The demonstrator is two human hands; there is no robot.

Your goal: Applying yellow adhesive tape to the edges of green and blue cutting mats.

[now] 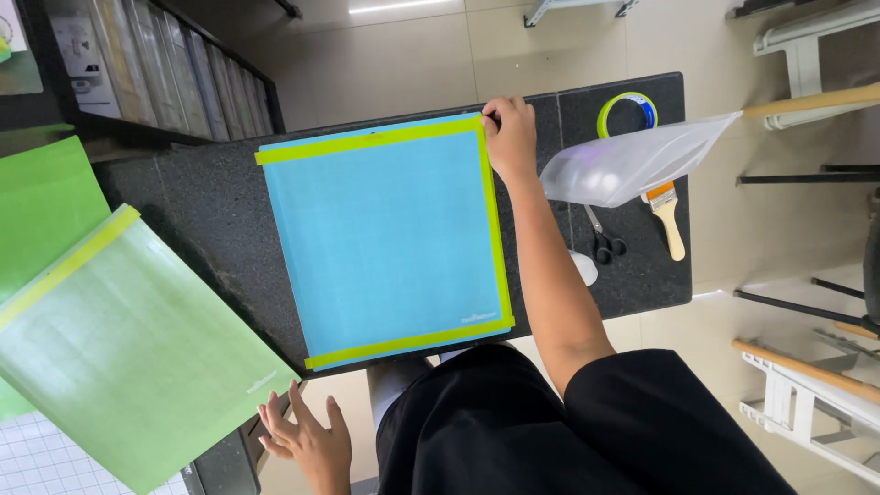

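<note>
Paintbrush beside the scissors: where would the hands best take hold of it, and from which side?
Grip the paintbrush by its bare wooden handle, coming from the table edge nearest the person. Its bristle end is tucked under the clear plastic sheet, while the handle points free, apart from the scissors.

A square light-blue cutting mat lies flat on the black speckled desk; yellow-green tape strips edge three sides; its near edge overhangs the desk's near edge.

Black table — blue mat, scissors.
</note>
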